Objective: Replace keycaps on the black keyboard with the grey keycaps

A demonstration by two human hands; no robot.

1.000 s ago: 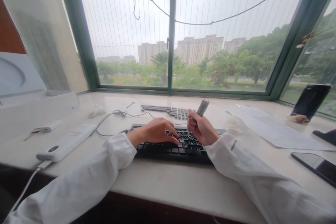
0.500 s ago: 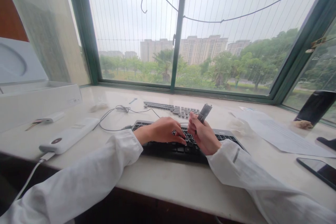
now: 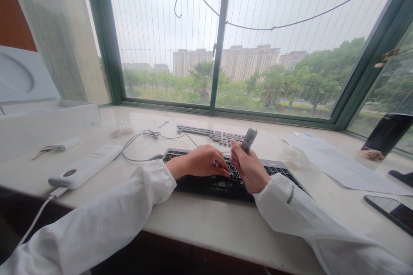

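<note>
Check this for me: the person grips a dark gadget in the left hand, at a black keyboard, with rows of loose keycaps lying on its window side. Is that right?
Not quite: the head view shows the dark gadget in the right hand, not the left. The black keyboard and the rows of loose keycaps on its window side are as you say.

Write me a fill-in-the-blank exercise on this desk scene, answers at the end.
1. The stubby, dark grey tool is gripped by the person's bare ____ hand.
2. The oblong white power bank lies to the ____ of the long black keyboard.
3. Rows of small, dark keycaps lie between the keyboard and the ____-framed glass window.
4. The long, loose cloth sleeves are ____ in colour.

Missing words: right; left; green; white.
</note>
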